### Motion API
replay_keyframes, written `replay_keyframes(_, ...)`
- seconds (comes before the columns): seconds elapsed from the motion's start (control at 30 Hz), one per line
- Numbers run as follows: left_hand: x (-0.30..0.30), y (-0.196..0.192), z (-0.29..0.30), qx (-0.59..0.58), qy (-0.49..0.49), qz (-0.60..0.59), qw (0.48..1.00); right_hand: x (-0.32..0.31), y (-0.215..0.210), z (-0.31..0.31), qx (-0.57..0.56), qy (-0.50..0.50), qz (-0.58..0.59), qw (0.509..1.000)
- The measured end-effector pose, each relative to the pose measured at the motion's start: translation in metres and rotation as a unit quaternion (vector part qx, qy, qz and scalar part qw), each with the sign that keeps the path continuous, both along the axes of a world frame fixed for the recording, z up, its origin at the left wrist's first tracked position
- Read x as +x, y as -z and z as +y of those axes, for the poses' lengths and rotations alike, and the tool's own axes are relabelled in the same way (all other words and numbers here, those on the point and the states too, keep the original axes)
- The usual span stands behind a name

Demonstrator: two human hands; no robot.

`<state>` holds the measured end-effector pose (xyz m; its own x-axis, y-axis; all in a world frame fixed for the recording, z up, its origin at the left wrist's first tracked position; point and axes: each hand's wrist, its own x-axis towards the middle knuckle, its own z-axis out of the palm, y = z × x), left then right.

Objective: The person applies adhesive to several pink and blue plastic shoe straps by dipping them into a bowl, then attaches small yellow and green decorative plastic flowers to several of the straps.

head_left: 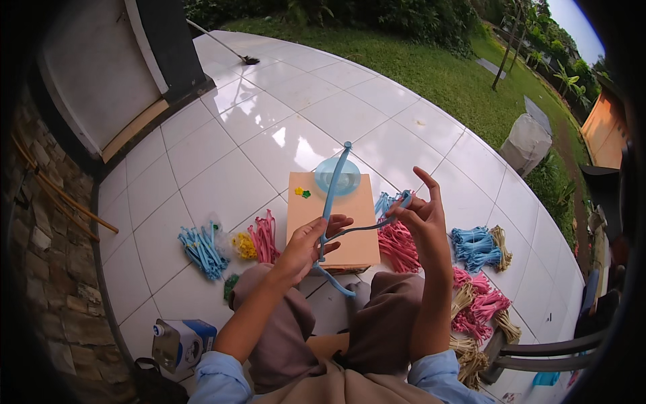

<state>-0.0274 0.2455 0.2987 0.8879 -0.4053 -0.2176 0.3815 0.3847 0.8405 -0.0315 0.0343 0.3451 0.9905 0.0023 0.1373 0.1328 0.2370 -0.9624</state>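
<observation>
My left hand [301,256] is closed on a light blue strap [332,185] above a box, thumb against fingers. One part of the strap stands up past the hand to a small knobbed end, and another hangs below toward my knees. A thin length [367,227] runs across to my right hand [427,219], which pinches its curled end between thumb and finger, the other fingers raised. Whether these lengths are one piece or several I cannot tell. Beneath them is the tan box top [353,246], with a translucent blue dish [346,180], a yellow flower piece [299,191] and a green one [307,194].
Blue straps [203,252], pink straps [264,237] and yellow pieces [243,246] lie left. Right are pink [398,246], blue [474,246] and beige bundles [503,249]. A metal can [180,345] stands lower left, a dark chair arm [552,347] lower right.
</observation>
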Motion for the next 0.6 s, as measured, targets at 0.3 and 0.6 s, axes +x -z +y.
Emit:
replay_keyframes(0.3,0.009,0.004,-0.009,-0.076,-0.05,-0.047,0.995,-0.01,0.022,-0.049,-0.297,-0.209,0.046,0.931)
replay_keyframes(0.6,-0.006,0.011,-0.018,0.046,-0.014,-0.172,0.984,0.004,0.0,0.004,-0.032,0.134,-0.151,0.979)
